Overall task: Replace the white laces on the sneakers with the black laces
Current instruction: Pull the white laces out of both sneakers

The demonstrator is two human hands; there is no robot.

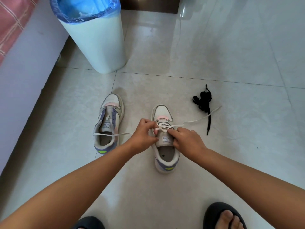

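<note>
Two white sneakers stand on the tiled floor, toes pointing away from me. The left sneaker (109, 123) has no lace in its eyelets. The right sneaker (165, 146) still carries a white lace (194, 120) in its lower eyelets; one loose end trails right toward the black laces, the other trails left across the left sneaker. My left hand (144, 133) pinches the white lace at the tongue. My right hand (185, 139) pinches the lace on the other side of the tongue. The black laces (203, 103) lie bunched on the floor to the right, one end stretched toward me.
A white bin (99, 47) with a blue liner stands behind the left sneaker. A white bed frame (24, 80) runs along the left. My feet in black slippers (221, 215) are at the bottom edge. A dark mat lies at the top.
</note>
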